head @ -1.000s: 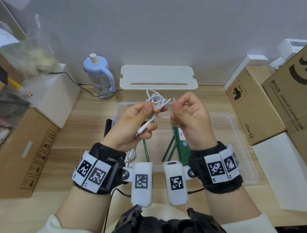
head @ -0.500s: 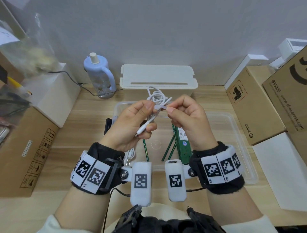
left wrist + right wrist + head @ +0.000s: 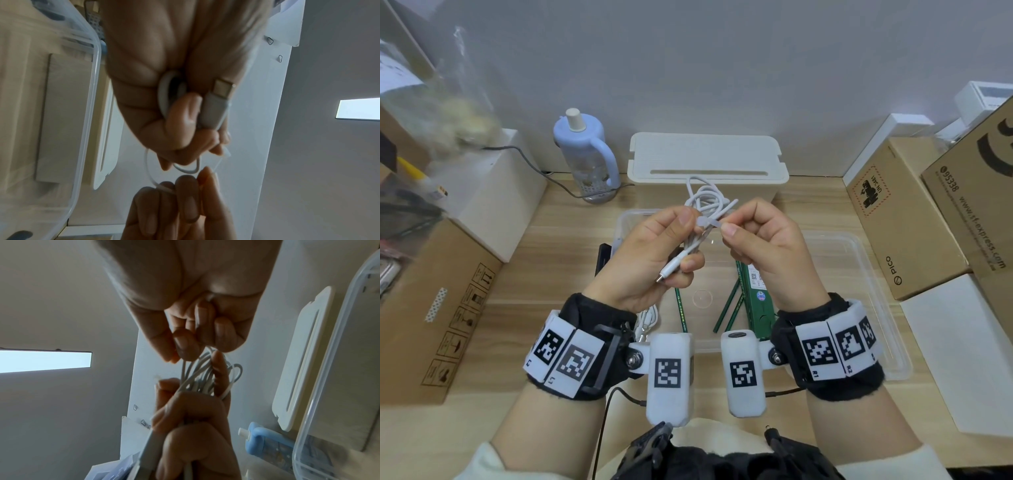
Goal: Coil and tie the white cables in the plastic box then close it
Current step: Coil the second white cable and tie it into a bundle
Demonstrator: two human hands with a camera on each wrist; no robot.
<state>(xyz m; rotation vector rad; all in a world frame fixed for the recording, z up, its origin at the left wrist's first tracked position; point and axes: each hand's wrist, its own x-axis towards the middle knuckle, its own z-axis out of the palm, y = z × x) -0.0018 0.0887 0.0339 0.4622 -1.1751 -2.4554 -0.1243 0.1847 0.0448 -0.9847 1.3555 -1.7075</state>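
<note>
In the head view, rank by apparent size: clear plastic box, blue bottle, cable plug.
1. Clear plastic box
2. Blue bottle
3. Cable plug, in the left hand, though nearest the camera.

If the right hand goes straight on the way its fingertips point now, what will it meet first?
Most likely the coiled white cable that the left hand grips; the right hand already pinches a thin tie beside it.

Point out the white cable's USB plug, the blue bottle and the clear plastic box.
USB plug [image 3: 223, 88]: left wrist view, on its metal tip.
blue bottle [image 3: 585, 144]: head view, on its body.
clear plastic box [image 3: 859, 260]: head view, on its right rim.
</note>
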